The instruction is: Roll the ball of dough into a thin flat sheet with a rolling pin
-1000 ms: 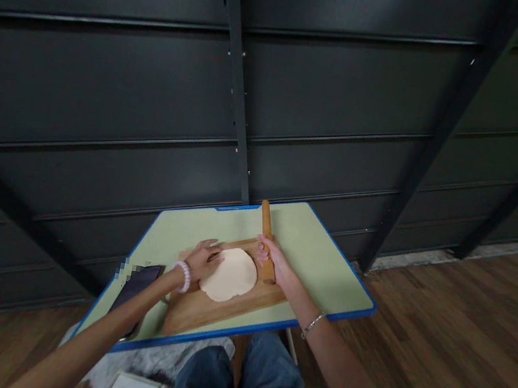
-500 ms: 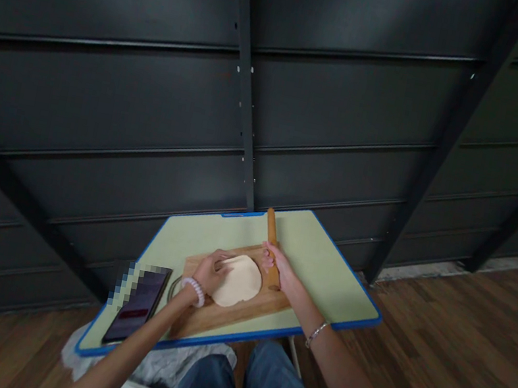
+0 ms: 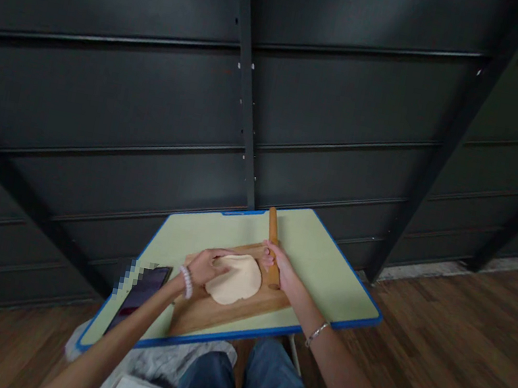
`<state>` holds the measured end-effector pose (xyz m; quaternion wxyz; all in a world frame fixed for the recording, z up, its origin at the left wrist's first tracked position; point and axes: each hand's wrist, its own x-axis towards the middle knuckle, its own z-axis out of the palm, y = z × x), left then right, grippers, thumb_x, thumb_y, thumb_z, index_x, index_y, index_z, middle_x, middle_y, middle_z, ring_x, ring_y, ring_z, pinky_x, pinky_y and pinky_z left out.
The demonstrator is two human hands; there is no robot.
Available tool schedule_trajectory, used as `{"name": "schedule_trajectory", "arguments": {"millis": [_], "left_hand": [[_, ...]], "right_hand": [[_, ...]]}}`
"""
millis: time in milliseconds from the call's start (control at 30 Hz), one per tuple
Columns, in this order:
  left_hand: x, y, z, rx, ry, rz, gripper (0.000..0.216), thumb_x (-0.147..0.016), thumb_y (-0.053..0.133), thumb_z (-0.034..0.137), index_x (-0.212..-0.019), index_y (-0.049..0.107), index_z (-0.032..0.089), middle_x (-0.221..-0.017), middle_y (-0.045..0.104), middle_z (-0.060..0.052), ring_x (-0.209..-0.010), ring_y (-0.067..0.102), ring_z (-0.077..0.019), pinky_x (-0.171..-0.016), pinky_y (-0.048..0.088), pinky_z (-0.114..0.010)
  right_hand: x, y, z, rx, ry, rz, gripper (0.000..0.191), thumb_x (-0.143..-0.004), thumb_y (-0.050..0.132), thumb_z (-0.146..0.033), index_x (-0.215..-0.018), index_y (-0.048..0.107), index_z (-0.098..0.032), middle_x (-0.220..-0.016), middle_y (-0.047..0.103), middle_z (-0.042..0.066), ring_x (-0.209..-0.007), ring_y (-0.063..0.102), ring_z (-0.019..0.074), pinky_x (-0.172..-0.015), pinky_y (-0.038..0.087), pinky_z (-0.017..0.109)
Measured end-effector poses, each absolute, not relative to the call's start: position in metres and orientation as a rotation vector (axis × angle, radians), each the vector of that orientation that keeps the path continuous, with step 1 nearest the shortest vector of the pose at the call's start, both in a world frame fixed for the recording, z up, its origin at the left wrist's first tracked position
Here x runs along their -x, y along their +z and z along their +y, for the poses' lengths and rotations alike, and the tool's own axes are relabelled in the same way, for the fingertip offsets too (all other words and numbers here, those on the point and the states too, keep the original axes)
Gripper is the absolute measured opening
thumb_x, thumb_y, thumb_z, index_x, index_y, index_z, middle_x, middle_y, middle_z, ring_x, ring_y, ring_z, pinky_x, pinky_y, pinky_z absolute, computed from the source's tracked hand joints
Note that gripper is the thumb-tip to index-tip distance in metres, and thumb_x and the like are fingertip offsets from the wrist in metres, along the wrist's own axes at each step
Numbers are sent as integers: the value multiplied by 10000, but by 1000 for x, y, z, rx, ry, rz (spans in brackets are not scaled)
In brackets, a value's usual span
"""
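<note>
A flat, roundish sheet of pale dough (image 3: pixel 241 281) lies on a wooden cutting board (image 3: pixel 202 318). My left hand (image 3: pixel 206 268), with a beaded band at its wrist, is at the left edge of the dough and grips it there; part of that edge is hidden under the fingers. To the right of the dough, my right hand (image 3: pixel 277 264) is wrapped round a wooden rolling pin (image 3: pixel 274 227). The pin points away from me, its near end over the board and its far end near the table's back edge.
The board lies on a small pale-green table (image 3: pixel 326 266) with a blue rim. A phone (image 3: pixel 147 287) lies at its left, partly behind my left forearm. A dark panelled wall (image 3: pixel 155 102) stands right behind the table. My knees (image 3: pixel 210 386) are below the front edge.
My left hand has shifted a little to the left, and the left edge of the dough reaches farther left with it. My right hand and the rolling pin have barely moved.
</note>
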<state>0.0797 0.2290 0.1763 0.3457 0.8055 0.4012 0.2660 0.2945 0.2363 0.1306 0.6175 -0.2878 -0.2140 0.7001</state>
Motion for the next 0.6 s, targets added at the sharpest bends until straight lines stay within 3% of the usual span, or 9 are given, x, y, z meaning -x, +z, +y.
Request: {"name": "schedule_trajectory", "arguments": {"millis": [67, 167, 267, 367, 600], "left_hand": [[-69, 164, 236, -1943, 691, 964, 500, -699, 650, 402, -1120, 633, 133, -1167, 637, -90, -993, 611, -227, -837, 501, -342], [-63, 153, 236, -1845, 766, 917, 519, -672, 691, 441, -1082, 647, 126, -1198, 616, -108, -1053, 584, -231, -897, 478, -351], [-65, 155, 231, -1628, 909, 955, 521, -609, 743, 448, -998, 668, 110, -1144, 641, -141, -1023, 602, -237, -914, 465, -359], [-66, 164, 230, -1421, 910, 1027, 476, -601, 748, 433, -942, 675, 109, -1044, 681, -144, -926, 637, -231, -836, 497, -353], [-73, 162, 231, -1965, 697, 1390, 216, -724, 616, 295, -835, 691, 126, -820, 712, -69, -762, 642, -218, -665, 494, -295]], "right_hand": [[-294, 131, 236, 660, 1617, -488, 211, -637, 712, -217, -688, 515, -164, -490, 469, -76, -358, 357, 17, -323, 292, 119], [-294, 133, 235, 649, 1622, -490, 210, -643, 709, -217, -679, 508, -166, -490, 464, -75, -363, 361, 19, -329, 297, 121], [-294, 136, 233, 648, 1621, -493, 201, -652, 702, -207, -677, 506, -168, -498, 470, -76, -358, 349, 15, -328, 288, 121], [-294, 138, 231, 656, 1626, -500, 197, -655, 698, -197, -679, 505, -168, -511, 477, -75, -355, 342, 12, -322, 274, 122], [-294, 140, 232, 676, 1617, -504, 210, -664, 700, -205, -691, 494, -174, -509, 461, -81, -352, 331, 13, -316, 259, 126]]}}
